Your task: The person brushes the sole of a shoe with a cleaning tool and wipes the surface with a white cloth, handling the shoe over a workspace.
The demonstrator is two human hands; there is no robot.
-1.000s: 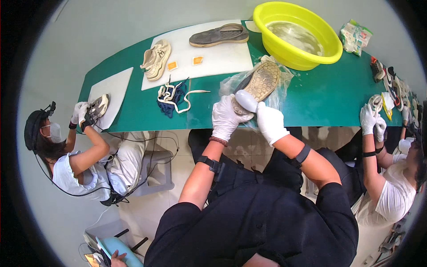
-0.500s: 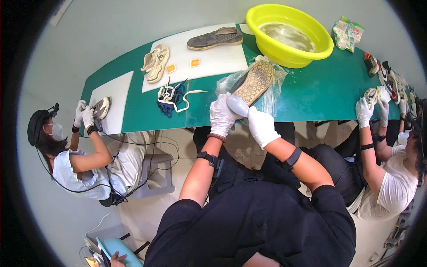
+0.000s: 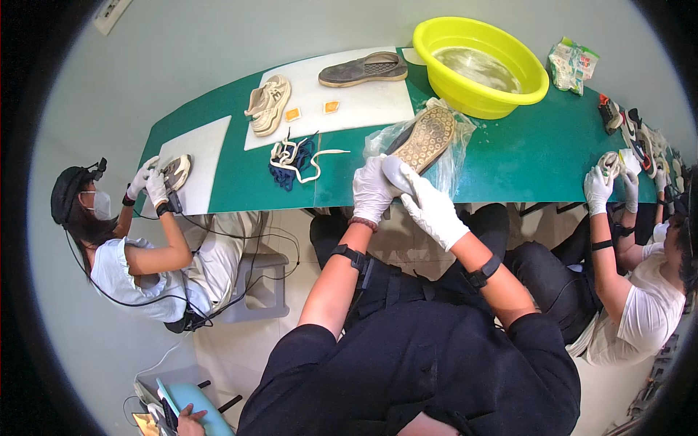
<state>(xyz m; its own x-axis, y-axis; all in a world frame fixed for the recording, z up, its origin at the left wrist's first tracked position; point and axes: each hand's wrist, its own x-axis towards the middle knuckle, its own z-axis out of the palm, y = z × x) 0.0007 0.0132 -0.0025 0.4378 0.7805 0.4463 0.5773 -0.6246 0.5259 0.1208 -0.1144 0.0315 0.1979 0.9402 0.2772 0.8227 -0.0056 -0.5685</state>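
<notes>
A shoe [image 3: 429, 136] with a tan, ring-studded sole facing up lies tilted over a clear plastic bag [image 3: 466, 131] near the table's front edge. In a white glove, my left hand [image 3: 371, 188] is closed on the shoe's near end. My right hand [image 3: 434, 211], also gloved, grips a smooth, pale oval tool [image 3: 397, 174] against the sole's near end. The tool's underside is hidden, so I cannot make out its exact kind. A grey slip-on shoe [image 3: 362, 70] stands on a white board at the back.
A yellow basin [image 3: 539, 93] of cloudy water stands behind the bag. Left of it are a cream sneaker [image 3: 267, 106], two small orange squares [image 3: 293, 115] and a heap of laces [image 3: 294, 160]. People handle shoes on both sides; a white-and-green packet [image 3: 572, 67] stands back right.
The pale oval tool has turned edge-on and shifted slightly along the sole, with my right hand's fingers now stretched along it. The whole view has shifted a little.
</notes>
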